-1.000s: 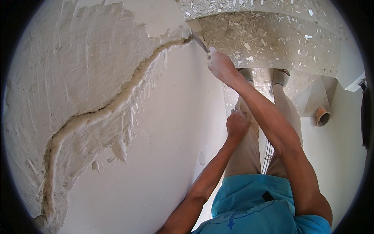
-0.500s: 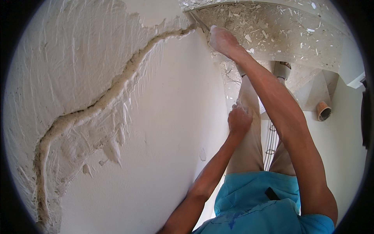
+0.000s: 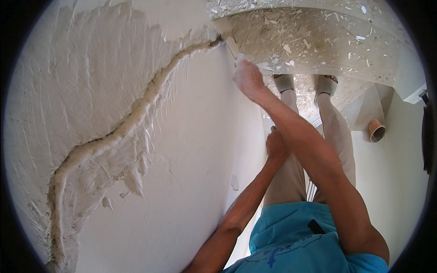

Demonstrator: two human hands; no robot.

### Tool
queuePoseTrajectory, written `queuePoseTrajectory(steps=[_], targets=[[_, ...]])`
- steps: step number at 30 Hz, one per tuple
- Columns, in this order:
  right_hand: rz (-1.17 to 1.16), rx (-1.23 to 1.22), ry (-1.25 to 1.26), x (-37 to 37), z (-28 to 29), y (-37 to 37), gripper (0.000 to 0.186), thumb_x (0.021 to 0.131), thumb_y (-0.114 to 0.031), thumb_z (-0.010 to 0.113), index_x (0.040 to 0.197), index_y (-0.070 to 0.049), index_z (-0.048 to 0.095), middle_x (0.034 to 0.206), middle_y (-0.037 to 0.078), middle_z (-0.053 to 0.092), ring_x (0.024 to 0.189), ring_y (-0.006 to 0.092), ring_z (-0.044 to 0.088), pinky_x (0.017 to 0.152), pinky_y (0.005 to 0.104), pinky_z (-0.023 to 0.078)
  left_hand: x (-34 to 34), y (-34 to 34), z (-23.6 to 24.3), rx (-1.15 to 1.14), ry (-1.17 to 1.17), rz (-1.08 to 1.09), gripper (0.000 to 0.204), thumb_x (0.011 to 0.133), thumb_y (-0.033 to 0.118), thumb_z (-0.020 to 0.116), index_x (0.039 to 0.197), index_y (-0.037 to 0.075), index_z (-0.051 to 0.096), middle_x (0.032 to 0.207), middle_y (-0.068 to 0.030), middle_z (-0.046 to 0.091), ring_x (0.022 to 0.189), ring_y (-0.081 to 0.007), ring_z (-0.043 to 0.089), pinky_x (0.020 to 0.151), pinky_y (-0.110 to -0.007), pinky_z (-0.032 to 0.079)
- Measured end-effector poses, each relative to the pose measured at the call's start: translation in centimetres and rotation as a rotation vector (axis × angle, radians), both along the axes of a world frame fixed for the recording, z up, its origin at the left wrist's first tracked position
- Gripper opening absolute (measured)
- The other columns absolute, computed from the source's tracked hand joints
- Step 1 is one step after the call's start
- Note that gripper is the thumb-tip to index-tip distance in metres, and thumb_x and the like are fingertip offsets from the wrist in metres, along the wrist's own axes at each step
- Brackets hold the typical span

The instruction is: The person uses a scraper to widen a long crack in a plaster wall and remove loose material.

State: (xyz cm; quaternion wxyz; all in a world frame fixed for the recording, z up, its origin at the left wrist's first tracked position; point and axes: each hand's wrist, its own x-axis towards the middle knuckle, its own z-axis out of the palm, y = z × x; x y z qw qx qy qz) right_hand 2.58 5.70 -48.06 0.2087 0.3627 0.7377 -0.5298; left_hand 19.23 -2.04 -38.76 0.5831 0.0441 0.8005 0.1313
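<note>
The largest thing is the pale plaster wall (image 3: 191, 127), which fills the left half and is rough and scratched in its upper part. Next comes a dusty surface (image 3: 378, 68) at the upper right, scattered with white chips (image 3: 287, 48); its lower edge stands in the way and hides the front of both shoes (image 3: 327, 85). A deep, uneven groove (image 3: 150, 93) crosses the wall, rising from the lower left toward the near corner of this surface. Below are the person's blue shirt (image 3: 296, 250) and the beige trousers (image 3: 284, 182). The right arm (image 3: 314, 152) reaches diagonally up and to the left, its forearm passing in front of the legs. The left arm (image 3: 246, 200) is bent, beside the wall. The right grip (image 3: 249, 77), whitened by dust, is closed around a narrow flat tool (image 3: 232, 47). The left grip (image 3: 276, 144) is held low before the left leg; its fingers seem curled, but I cannot tell whether it holds something. An orange-brown, round-mouthed pot or pipe end (image 3: 375, 123) is at the right, well apart from both. The tool is thin and pale, slanting up to the groove's upper end; whether its tip touches there, I cannot tell.
</note>
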Motion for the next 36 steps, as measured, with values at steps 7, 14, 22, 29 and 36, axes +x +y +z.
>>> queuePoseTrajectory(steps=[7,14,22,29,36], targets=[[0.150,0.069,-0.080,2.9,-7.2,0.4,0.020,0.087,-0.009,0.053,0.101,0.003,0.060,0.104,0.030,0.067,0.102,0.0446,0.065,0.082,0.0514,0.054,0.4,-0.6,-0.7,0.015,0.037,0.028,0.051,0.087,0.031,0.065,0.121,-0.006,0.058,0.112,-0.0304,0.062,0.090,-0.0427,0.068,0.081,-0.047,0.055],[-0.092,-0.119,-0.073,3.6,-4.4,3.5,0.025,0.087,-0.014,0.053,0.103,0.005,0.059,0.094,0.033,0.066,0.092,0.0476,0.066,0.080,0.0525,0.053,0.4,0.8,-0.5,-0.171,0.126,-0.032,0.054,0.090,0.031,0.060,0.127,-0.009,0.052,0.107,-0.0297,0.064,0.090,-0.0439,0.067,0.082,-0.049,0.055],[0.070,-0.017,-0.015,0.4,-4.1,5.9,0.028,0.088,-0.015,0.054,0.105,0.006,0.059,0.099,0.033,0.066,0.099,0.0475,0.065,0.086,0.0537,0.050,0.6,1.1,-0.4,-0.179,0.076,-0.025,0.060,0.088,0.032,0.062,0.134,-0.005,0.049,0.109,-0.0299,0.064,0.094,-0.0444,0.067,0.085,-0.050,0.054],[0.271,0.060,0.120,0.0,-10.7,5.0,0.025,0.085,-0.013,0.058,0.103,0.004,0.062,0.102,0.031,0.066,0.103,0.0480,0.063,0.089,0.0533,0.050,0.4,2.1,-0.1,-0.182,0.090,-0.013,0.061,0.088,0.028,0.062,0.136,-0.006,0.047,0.109,-0.0283,0.063,0.094,-0.0435,0.067,0.085,-0.048,0.054],[0.002,0.116,-0.035,-1.7,-6.7,0.5,0.019,0.086,-0.014,0.060,0.092,0.004,0.062,0.089,0.025,0.068,0.083,0.0392,0.069,0.074,0.0493,0.055,0.7,1.0,-0.2,-0.156,0.042,-0.008,0.057,0.089,0.025,0.062,0.134,-0.007,0.047,0.109,-0.0265,0.062,0.090,-0.0428,0.067,0.081,-0.048,0.055]])
